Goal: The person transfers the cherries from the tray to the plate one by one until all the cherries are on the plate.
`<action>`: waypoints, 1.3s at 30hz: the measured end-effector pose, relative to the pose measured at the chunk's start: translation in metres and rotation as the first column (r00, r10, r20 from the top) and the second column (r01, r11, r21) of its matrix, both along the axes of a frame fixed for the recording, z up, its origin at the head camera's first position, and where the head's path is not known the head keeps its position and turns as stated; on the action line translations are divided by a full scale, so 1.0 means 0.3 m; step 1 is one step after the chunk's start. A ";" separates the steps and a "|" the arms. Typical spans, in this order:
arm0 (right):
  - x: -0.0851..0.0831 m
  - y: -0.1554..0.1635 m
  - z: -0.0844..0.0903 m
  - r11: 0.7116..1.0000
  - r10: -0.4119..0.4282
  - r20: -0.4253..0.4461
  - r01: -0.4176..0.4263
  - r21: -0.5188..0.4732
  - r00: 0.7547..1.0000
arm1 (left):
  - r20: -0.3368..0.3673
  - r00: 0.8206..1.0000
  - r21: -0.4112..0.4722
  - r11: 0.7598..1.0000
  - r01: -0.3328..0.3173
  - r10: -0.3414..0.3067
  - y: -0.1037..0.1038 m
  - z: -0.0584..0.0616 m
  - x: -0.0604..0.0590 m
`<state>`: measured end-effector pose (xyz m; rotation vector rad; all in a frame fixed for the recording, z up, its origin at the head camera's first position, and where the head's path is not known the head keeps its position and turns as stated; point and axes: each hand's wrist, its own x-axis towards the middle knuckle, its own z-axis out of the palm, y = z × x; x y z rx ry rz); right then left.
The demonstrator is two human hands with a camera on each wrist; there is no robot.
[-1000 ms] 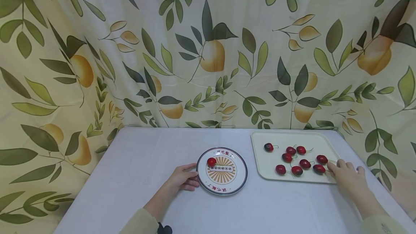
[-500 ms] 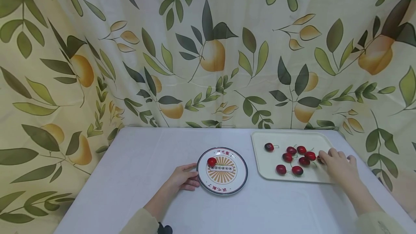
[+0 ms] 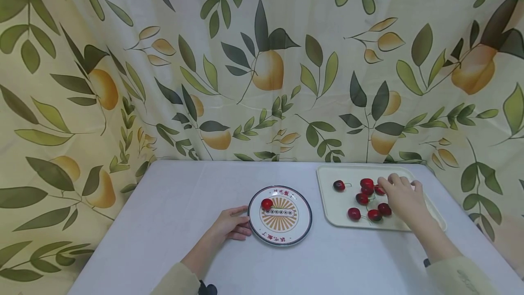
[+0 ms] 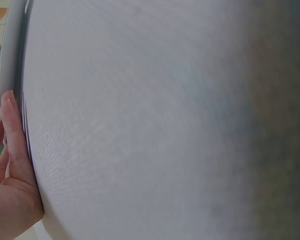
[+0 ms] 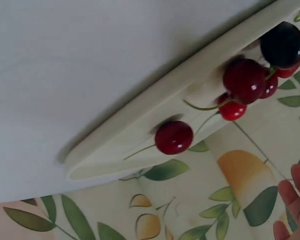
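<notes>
Resting on the grey table point(image 3: 172, 222), the left hand point(image 3: 229, 226) lies just left of the round plate point(image 3: 280, 215), its fingers nearly straight and laid along the plate's near-left rim — the left wrist view shows a finger point(image 4: 12, 135) flat against that edge, curled round nothing. One red cherry point(image 3: 266, 204) sits on the plate, up by its far-left edge, close to the left hand's fingertips but apart from them.

Right of the plate, with a strip of table between, lies the cream tray point(image 3: 331, 204). On it a dark cherry point(image 3: 338, 185) sits alone at the far-left part, well apart from the plate's cherry; a cluster of red cherries point(image 3: 365, 185) gathers nearer the tray's middle, and two more cherries point(image 3: 354, 213) lie by the tray's near edge. The right hand point(image 3: 403, 197) is over the tray's right half, palm down, fingers loosely bent with their tips at the cluster — whether it has hold of a cherry I cannot tell, since the hand covers that spot. In the right wrist view only fingertips point(image 5: 292, 200) show.

Behind the tray and plate hangs a curtain point(image 3: 262, 58) printed with leaves and fruit.
</notes>
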<state>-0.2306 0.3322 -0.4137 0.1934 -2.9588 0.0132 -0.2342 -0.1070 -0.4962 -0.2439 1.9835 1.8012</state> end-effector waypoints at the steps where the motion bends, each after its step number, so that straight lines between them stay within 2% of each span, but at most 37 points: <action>1: -0.004 -0.019 0.006 1.000 0.001 0.006 -0.001 -0.002 1.000 | 0.001 1.000 0.000 1.000 -0.001 0.001 0.000 -0.001 -0.001; 17: -0.077 -0.300 0.020 0.986 0.155 -0.038 -0.157 -0.055 0.987 | 0.000 1.000 0.005 1.000 -0.003 0.003 -0.001 -0.017 -0.009; 26: -0.087 -0.445 -0.034 0.971 0.228 -0.084 -0.232 -0.049 0.970 | 0.016 1.000 0.008 1.000 -0.003 0.002 -0.001 -0.015 -0.011; 32: -0.093 -0.521 -0.080 0.965 0.259 -0.036 -0.260 -0.021 0.965 | 0.016 1.000 0.002 1.000 -0.005 0.005 -0.003 -0.014 -0.011; 39: -0.141 -0.576 -0.149 0.966 0.257 0.022 -0.257 -0.001 0.966 | 0.015 1.000 0.000 1.000 -0.004 0.004 -0.004 -0.016 -0.013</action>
